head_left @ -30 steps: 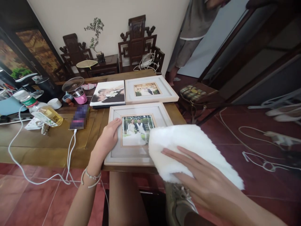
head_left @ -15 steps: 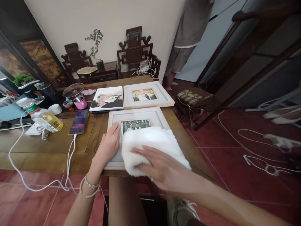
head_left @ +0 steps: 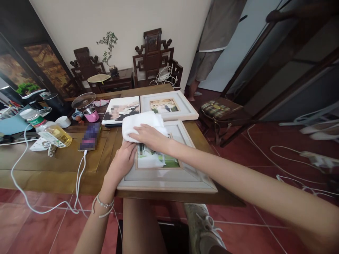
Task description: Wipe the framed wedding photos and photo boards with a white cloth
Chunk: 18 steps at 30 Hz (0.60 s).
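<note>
A pale wooden picture frame lies flat near the table's front edge, its photo partly covered. My left hand holds the frame's left side, fingers closed over the rim. Under my right hand is a folded white fluffy cloth, gripped and pressed on the frame's far left corner. The cloth hides that corner and the top of the photo. Behind lie a second frame with a photo and a square photo panel, side by side.
To the left on the wooden table are a phone on a white cable, a bottle with yellow liquid and a pink cup. A checked bag sits right of the table. Another person stands behind.
My right hand has moved the cloth away from me and to the left, from the frame's near right part to its far left corner. My left hand stays on the left side.
</note>
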Motion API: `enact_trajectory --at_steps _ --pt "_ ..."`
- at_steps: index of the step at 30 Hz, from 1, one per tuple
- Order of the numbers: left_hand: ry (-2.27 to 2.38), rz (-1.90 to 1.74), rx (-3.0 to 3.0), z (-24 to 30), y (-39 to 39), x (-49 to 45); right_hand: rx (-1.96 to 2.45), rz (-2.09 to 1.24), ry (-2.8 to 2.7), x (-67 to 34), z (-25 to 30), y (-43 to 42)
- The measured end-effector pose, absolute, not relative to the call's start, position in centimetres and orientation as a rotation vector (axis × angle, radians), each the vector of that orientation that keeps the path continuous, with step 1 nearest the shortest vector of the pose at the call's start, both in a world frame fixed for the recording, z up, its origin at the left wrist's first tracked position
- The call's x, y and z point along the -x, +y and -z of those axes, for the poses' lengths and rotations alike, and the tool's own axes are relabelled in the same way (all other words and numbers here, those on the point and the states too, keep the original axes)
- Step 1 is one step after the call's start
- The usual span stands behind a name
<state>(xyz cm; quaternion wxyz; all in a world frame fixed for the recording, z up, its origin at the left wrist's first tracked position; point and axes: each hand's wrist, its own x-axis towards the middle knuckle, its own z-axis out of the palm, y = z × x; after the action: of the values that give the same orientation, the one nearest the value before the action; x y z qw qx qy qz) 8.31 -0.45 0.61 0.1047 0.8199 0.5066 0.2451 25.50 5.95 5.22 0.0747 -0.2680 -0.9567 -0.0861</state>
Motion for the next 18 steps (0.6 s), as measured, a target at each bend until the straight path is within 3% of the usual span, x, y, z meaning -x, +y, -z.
enact_trajectory --at_steps 18 --pt "1.492 -0.773 -2.409 -0.8 -0.5 -8.4 1.160 0.431 -2.805 -38.4 -4.6 4.8"
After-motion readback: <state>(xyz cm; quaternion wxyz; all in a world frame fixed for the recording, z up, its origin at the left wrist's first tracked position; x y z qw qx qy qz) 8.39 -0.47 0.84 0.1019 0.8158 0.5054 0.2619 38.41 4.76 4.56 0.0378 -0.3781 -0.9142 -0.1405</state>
